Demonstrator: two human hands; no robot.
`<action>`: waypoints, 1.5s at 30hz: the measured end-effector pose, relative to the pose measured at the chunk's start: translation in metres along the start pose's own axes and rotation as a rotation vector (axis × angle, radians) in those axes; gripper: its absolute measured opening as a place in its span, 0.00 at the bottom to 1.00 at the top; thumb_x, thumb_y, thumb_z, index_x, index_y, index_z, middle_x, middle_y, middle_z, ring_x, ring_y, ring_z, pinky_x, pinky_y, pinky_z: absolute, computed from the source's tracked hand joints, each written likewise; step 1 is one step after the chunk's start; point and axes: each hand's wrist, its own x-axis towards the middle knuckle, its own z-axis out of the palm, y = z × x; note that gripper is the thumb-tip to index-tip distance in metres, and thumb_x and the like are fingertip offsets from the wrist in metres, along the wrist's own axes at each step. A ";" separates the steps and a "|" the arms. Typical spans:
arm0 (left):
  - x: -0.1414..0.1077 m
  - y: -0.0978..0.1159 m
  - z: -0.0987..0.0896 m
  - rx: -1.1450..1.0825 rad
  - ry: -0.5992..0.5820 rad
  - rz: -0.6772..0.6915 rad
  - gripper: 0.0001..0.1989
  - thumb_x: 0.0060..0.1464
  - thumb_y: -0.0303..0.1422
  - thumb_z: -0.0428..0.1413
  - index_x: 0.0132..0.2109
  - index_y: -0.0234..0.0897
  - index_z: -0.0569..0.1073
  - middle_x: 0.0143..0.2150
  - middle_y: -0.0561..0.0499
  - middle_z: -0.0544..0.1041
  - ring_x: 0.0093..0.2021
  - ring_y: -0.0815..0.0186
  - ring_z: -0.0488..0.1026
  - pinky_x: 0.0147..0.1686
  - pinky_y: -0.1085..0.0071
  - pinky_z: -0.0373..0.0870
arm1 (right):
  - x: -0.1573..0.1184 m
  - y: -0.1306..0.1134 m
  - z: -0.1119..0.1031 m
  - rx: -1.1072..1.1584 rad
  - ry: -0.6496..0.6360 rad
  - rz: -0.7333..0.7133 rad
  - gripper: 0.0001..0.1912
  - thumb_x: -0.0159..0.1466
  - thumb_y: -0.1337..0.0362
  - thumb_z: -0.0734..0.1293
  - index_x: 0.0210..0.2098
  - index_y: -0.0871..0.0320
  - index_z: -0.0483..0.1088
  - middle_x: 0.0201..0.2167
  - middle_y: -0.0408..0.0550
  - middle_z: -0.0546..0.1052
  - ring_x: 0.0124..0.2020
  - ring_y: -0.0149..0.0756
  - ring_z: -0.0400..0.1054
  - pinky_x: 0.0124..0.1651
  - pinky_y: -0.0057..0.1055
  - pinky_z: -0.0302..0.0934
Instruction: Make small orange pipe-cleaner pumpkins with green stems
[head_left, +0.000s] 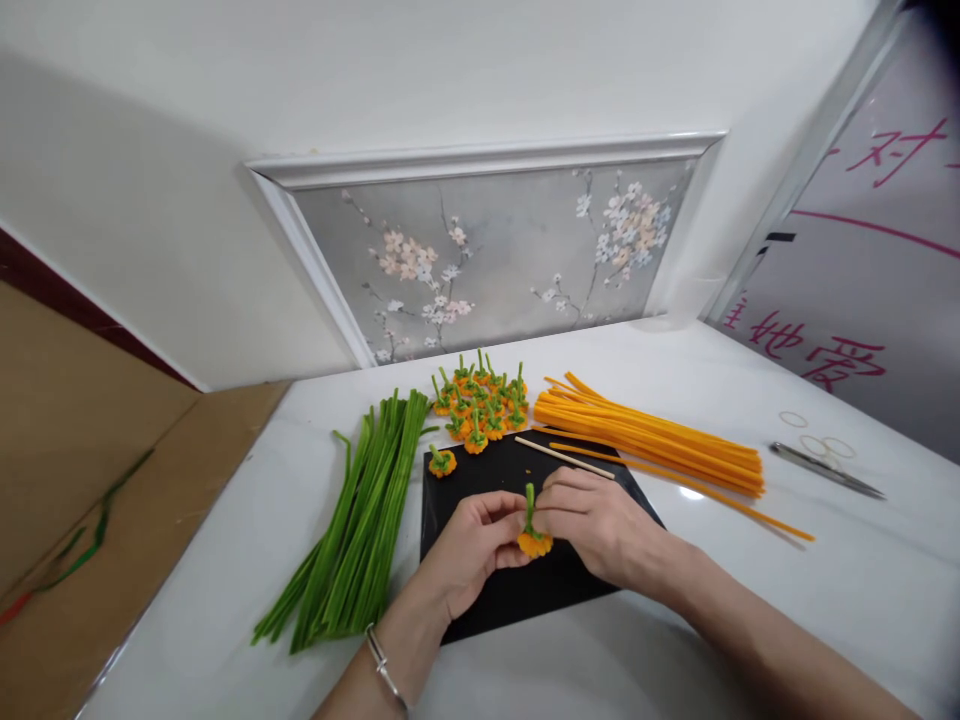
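Observation:
Between my two hands, over a black mat point(487, 600), is a small orange pipe-cleaner flower point(535, 543) with a green stem pointing up. My left hand point(480, 545), with a silver bracelet at its wrist, pinches the flower's left side. My right hand point(592, 515) has its fingers closed at the flower's right side, by the green stem. A finished-looking flower of the same kind point(442, 462) rests on the mat's upper left corner. A thin wooden stick point(564, 457) lies across the mat's far edge, just beyond my right hand.
Green pipe cleaners point(367, 530) lie bundled on the left, orange pipe cleaners point(652, 440) on the right. Several similar flowers point(480, 400) cluster at the back. Tweezers point(825, 470) and rubber bands point(814, 440) are at far right. A cardboard box point(97, 480) stands left of the white table.

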 end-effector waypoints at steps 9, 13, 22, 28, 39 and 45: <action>-0.004 0.006 -0.003 0.016 -0.017 0.100 0.13 0.44 0.37 0.67 0.33 0.33 0.76 0.28 0.52 0.73 0.27 0.72 0.70 0.28 0.77 0.71 | -0.003 0.004 -0.003 0.129 0.131 0.165 0.12 0.68 0.67 0.57 0.44 0.54 0.71 0.39 0.51 0.76 0.39 0.35 0.69 0.43 0.32 0.63; -0.003 0.005 -0.002 0.133 0.068 0.261 0.12 0.47 0.38 0.64 0.33 0.35 0.75 0.29 0.53 0.74 0.28 0.71 0.70 0.30 0.76 0.71 | 0.000 -0.002 -0.002 0.525 0.108 0.591 0.09 0.67 0.61 0.59 0.35 0.55 0.69 0.24 0.43 0.73 0.24 0.32 0.69 0.28 0.27 0.64; -0.006 0.000 0.004 0.689 0.216 0.706 0.06 0.56 0.31 0.55 0.34 0.39 0.77 0.34 0.49 0.77 0.35 0.64 0.73 0.36 0.73 0.68 | 0.006 -0.012 0.001 0.760 0.018 0.867 0.11 0.64 0.60 0.61 0.27 0.58 0.66 0.15 0.39 0.67 0.15 0.27 0.62 0.19 0.22 0.57; -0.007 0.002 0.007 0.740 0.200 0.731 0.07 0.56 0.30 0.55 0.35 0.40 0.78 0.35 0.48 0.78 0.36 0.63 0.73 0.36 0.72 0.68 | 0.002 -0.012 0.002 0.386 0.099 0.596 0.08 0.64 0.68 0.60 0.31 0.57 0.69 0.24 0.44 0.73 0.25 0.32 0.68 0.28 0.26 0.61; -0.004 0.004 0.009 0.335 0.107 0.397 0.07 0.52 0.35 0.58 0.34 0.34 0.74 0.28 0.54 0.71 0.26 0.71 0.67 0.28 0.77 0.68 | 0.004 -0.010 0.000 -0.199 0.211 0.091 0.13 0.66 0.74 0.54 0.32 0.58 0.67 0.27 0.48 0.74 0.29 0.33 0.67 0.34 0.28 0.59; -0.005 0.002 0.006 0.255 0.092 0.425 0.07 0.53 0.34 0.59 0.36 0.35 0.74 0.30 0.53 0.73 0.29 0.71 0.69 0.30 0.77 0.70 | 0.004 -0.007 0.000 0.092 0.225 0.312 0.07 0.66 0.71 0.58 0.35 0.57 0.67 0.29 0.46 0.73 0.31 0.32 0.67 0.34 0.26 0.60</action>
